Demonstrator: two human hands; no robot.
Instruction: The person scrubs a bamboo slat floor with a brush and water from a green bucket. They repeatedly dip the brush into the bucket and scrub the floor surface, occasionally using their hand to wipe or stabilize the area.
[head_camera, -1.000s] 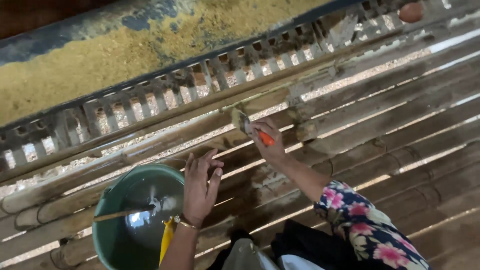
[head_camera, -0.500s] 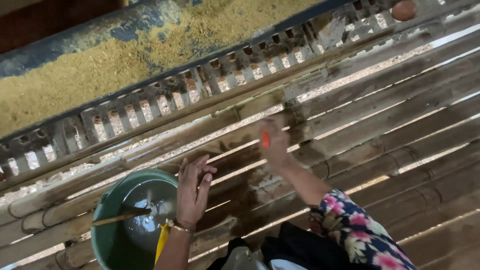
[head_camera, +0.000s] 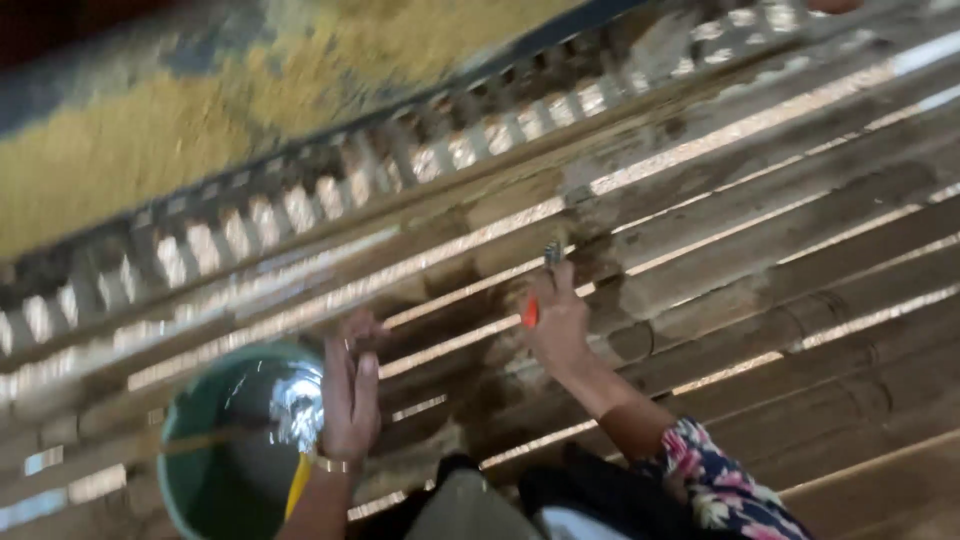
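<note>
Fingers of the right hand clamp an orange-handled tool against rough bamboo slats, arm outstretched. Left hand, fingers together, hovers beside a round green bucket.

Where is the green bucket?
The green bucket sits at the bottom left of the head view, on the bamboo floor, right beside the left hand.
</note>
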